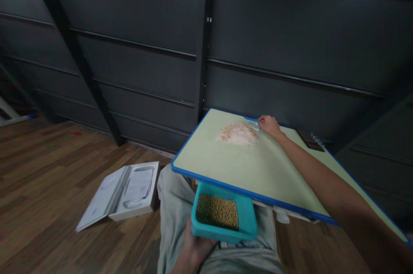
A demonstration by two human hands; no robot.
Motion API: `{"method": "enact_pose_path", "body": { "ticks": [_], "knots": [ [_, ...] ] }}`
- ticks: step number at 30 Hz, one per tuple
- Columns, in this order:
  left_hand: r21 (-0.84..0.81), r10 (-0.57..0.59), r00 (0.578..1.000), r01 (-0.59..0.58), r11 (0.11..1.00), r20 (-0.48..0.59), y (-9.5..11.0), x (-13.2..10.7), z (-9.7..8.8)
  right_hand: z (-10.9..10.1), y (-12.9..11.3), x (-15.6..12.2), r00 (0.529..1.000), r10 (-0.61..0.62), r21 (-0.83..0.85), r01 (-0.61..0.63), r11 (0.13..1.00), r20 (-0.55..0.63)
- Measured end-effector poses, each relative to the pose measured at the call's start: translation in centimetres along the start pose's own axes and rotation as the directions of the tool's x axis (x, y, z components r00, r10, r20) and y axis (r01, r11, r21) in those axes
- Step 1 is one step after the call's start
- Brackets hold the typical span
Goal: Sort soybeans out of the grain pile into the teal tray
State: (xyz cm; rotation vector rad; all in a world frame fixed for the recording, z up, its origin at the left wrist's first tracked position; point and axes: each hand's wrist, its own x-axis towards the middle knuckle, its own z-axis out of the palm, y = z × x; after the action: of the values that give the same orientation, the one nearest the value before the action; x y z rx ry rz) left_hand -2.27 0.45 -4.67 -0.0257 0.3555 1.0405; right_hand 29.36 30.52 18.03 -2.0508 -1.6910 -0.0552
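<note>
My left hand (196,246) grips a teal tray (248,222) from below and holds it over my lap, just under the near edge of the table. The tray holds a layer of small yellowish beans (217,211). My right hand (269,125) reaches across the pale green table (251,170) to its far edge, fingers curled beside a pile of white grains mixed with beans (238,133). A bit of clear plastic seems to lie under its fingers; I cannot tell if it is gripped.
The table has a blue rim (226,186) and tilts in view. An open white box (124,192) lies on the wooden floor (48,170) to the left. A dark panelled wall (258,41) stands right behind the table. My legs in light trousers (174,205) are below.
</note>
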Motion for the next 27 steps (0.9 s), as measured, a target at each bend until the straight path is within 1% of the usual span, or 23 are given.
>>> {"method": "enact_pose_path", "body": {
  "ticks": [4,7,12,16,18,22,27],
  "knots": [
    [-0.058,-0.009,1.0,0.009,0.998,-0.002,-0.5,0.4,-0.8,1.2,-1.7,0.7,0.999,-0.008,-0.03,0.009,1.0,0.034],
    [-0.098,0.001,1.0,-0.001,0.995,0.004,-0.7,0.6,-1.0,1.9,-2.9,1.2,0.999,-0.029,-0.027,0.031,0.999,0.045],
    [-0.125,-0.015,1.0,0.016,0.992,0.01,-0.7,0.4,-0.4,3.1,-4.5,1.9,0.993,-0.097,0.007,0.097,0.995,0.067],
    [-0.113,-0.026,0.999,0.03,0.993,0.034,-0.6,0.0,0.5,3.8,-5.5,2.6,0.978,-0.19,0.061,0.185,0.981,0.09],
    [-0.098,-0.029,0.999,0.031,0.995,0.026,-0.6,-0.3,1.0,4.1,-6.0,2.9,0.962,-0.25,0.095,0.241,0.966,0.106],
    [-0.071,-0.027,0.999,0.025,0.997,-0.029,-0.6,-0.7,2.0,4.3,-7.1,3.4,0.917,-0.375,0.176,0.35,0.92,0.138],
    [-0.062,0.022,0.999,-0.025,0.998,-0.038,-0.3,-0.9,2.4,4.3,-8.7,2.6,0.845,-0.511,0.281,0.459,0.843,0.157]
  ]
}}
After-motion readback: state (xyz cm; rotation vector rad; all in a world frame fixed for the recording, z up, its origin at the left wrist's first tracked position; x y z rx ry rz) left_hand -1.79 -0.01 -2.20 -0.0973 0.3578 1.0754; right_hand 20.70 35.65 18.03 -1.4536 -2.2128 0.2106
